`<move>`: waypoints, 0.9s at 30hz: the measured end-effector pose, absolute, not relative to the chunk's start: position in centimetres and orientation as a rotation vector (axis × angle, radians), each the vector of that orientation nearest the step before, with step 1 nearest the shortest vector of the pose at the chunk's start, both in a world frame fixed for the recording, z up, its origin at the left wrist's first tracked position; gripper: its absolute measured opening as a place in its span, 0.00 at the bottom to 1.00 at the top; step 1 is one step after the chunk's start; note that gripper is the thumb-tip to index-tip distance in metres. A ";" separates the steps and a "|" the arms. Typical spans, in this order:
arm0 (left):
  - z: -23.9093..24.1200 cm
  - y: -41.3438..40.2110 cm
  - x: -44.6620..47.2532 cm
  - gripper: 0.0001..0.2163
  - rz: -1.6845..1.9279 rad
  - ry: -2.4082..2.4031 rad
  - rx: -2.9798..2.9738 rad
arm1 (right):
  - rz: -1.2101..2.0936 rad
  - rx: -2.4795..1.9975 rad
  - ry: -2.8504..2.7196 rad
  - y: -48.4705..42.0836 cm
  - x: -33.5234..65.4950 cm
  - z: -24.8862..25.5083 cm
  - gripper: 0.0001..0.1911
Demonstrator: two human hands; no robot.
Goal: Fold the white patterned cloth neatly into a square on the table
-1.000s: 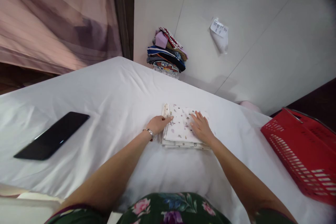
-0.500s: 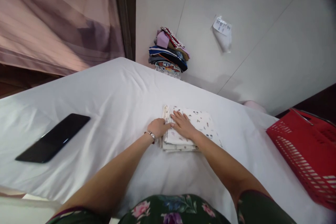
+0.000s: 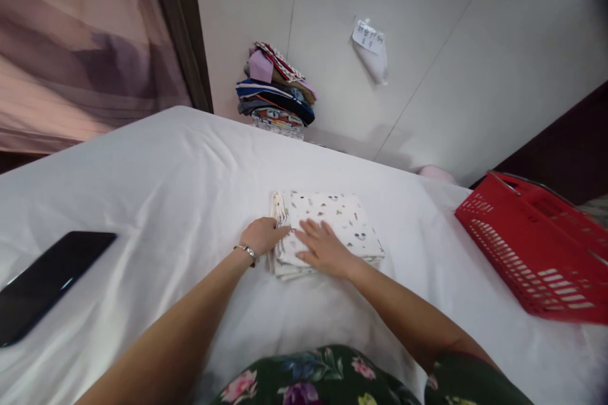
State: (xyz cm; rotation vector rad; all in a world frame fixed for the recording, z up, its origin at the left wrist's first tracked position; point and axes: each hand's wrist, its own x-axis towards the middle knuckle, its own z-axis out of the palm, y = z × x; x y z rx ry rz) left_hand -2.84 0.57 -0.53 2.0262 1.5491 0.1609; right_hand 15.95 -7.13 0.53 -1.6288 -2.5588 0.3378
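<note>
A white folded cloth (image 3: 332,215) with small printed figures lies in several layers on the white-covered table. At its left side, where the folds stack up, my left hand (image 3: 261,236) grips the edge, thumb on top and the other fingers partly hidden. A bracelet circles that wrist. My right hand (image 3: 325,248) rests palm down on the cloth's upper face, fingers spread, near the front left part.
To the left lies a black flat device (image 3: 52,285) like a large phone. A red plastic basket (image 3: 536,253) stands at the right. Behind the table, a pile of folded clothes (image 3: 278,92) and a labelled plastic bag (image 3: 370,50) are seen. A curtain (image 3: 85,44) hangs at the far left.
My right hand has slid toward the front edge of the cloth, uncovering more of its print. My left hand keeps its hold on the left edge. The whole view has shifted slightly.
</note>
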 end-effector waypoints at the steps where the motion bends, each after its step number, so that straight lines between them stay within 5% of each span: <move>1: -0.6 0.6 -2.8 0.20 0.161 1.550 2.032 | 0.342 -1.627 -2.575 -7.8 15.9 0.3 0.30; 13: 2.4 -2.6 -5.1 0.15 0.537 1.404 2.067 | 0.203 -1.645 -2.163 -13.0 23.8 0.0 0.20; 19: 1.2 -6.0 -6.7 0.14 0.583 0.965 2.458 | 0.202 -1.699 -2.020 -16.4 30.2 -1.9 0.21; 27: 1.1 -6.1 -6.1 0.13 0.524 0.981 2.657 | 0.253 -1.709 -2.106 -16.1 31.2 -1.5 0.23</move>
